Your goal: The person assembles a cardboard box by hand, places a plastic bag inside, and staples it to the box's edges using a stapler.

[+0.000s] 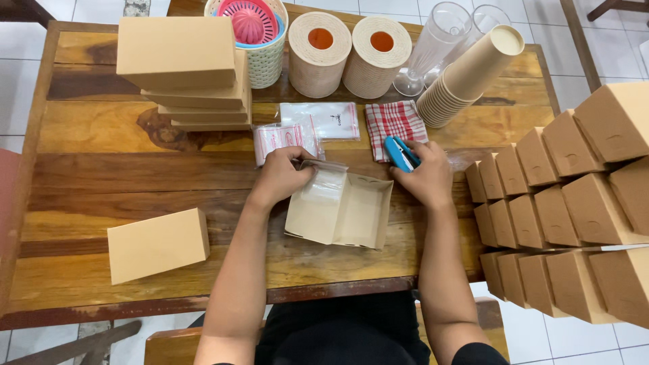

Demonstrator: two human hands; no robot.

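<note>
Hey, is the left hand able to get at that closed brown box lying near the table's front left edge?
Probably yes. The closed brown box lies alone on bare wood, nothing between it and the left hand, though that hand is now pinching a clear plastic bag over the open box.

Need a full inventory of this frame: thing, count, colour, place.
open box: 1, tan, table centre, under both hands
clear bag: 1, in the open box at left hand
stapler: 1, blue, in right hand
closed box: 1, tan, front left
stacked boxes: about 5, tan, back left
upright boxes: over a dozen, tan, in rows at right
bag packs: 2, clear with red print, behind the hands
checked cloth: 1, red and white
paper rolls: 2, beige, back centre
paper cups: 1 stack, tan, lying tilted
glasses: 2, clear
basket: 1, pale woven, pink juicer inside
table: 1, brown wood
left hand: on the bag
right hand: grips stapler
</note>
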